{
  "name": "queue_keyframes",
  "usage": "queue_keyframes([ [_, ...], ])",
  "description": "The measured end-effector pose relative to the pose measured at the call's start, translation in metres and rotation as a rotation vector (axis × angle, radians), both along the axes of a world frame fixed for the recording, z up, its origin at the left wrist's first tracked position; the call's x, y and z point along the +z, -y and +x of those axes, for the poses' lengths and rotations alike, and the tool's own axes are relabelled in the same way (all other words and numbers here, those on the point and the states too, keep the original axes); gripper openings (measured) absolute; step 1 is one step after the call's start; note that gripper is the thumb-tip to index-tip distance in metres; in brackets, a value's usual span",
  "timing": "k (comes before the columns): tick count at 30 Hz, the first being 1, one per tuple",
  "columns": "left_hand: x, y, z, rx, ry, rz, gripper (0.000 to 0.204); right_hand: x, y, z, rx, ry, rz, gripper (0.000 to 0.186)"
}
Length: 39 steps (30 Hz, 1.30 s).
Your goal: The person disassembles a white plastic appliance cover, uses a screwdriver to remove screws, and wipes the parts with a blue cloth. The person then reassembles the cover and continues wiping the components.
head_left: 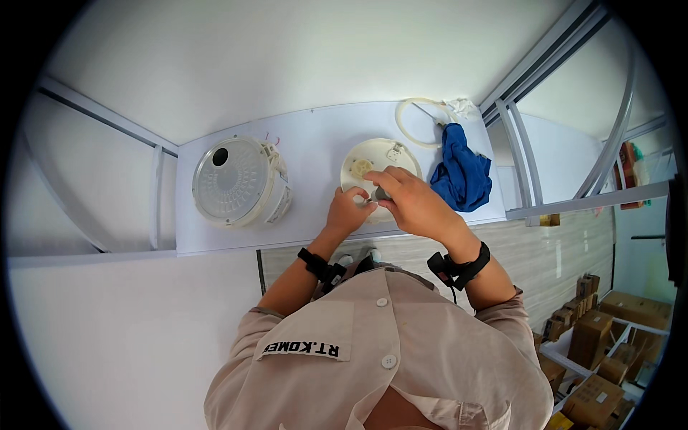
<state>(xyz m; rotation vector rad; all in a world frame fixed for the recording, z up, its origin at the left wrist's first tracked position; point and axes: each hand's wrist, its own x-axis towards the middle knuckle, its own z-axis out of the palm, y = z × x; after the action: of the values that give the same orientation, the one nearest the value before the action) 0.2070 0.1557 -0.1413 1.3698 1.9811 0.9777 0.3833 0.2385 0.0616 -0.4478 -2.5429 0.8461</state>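
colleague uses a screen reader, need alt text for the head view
A person's left hand and right hand are close together over a round cream part on a white table, the right gripping a small grey object. A white drum-shaped unit sits to the left; a blue cloth lies to the right.

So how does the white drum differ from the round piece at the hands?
The drum looks larger than the round piece. The drum's top has a dark oval spot; the round piece has a yellowish fitting. The drum stands apart; the round piece has the left hand and right hand at it. Both are round, pale and on the table.
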Motion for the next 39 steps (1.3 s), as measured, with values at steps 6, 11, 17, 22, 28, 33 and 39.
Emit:
queue_keyframes([
  [6, 0.011, -0.001, 0.001, 0.022, 0.004, -0.025, 0.032, -0.005, 0.009, 0.0, -0.114, -0.095, -0.032, 0.051],
  [11, 0.0, -0.001, -0.002, 0.025, 0.026, -0.08, 0.032, 0.016, 0.019, -0.009, -0.435, 0.492, 0.069, 0.039],
  [17, 0.012, 0.001, 0.0, 0.017, 0.039, -0.062, 0.031, -0.001, 0.011, 0.003, -0.151, -0.028, 0.081, 0.034],
  [22, 0.014, 0.007, 0.002, 0.021, 0.073, -0.079, 0.032, -0.002, 0.012, 0.0, -0.218, -0.034, 0.143, 0.04],
  [28, 0.006, 0.012, 0.003, -0.006, 0.091, -0.047, 0.032, -0.019, 0.006, 0.004, -0.164, -0.054, -0.016, 0.043],
  [33, -0.001, 0.011, 0.003, -0.002, 0.076, -0.005, 0.032, -0.018, 0.01, -0.003, -0.156, -0.252, -0.15, 0.042],
  [39, -0.001, 0.013, 0.003, 0.003, 0.112, -0.041, 0.031, 0.003, 0.011, 0.003, -0.334, 0.211, 0.115, 0.061],
])
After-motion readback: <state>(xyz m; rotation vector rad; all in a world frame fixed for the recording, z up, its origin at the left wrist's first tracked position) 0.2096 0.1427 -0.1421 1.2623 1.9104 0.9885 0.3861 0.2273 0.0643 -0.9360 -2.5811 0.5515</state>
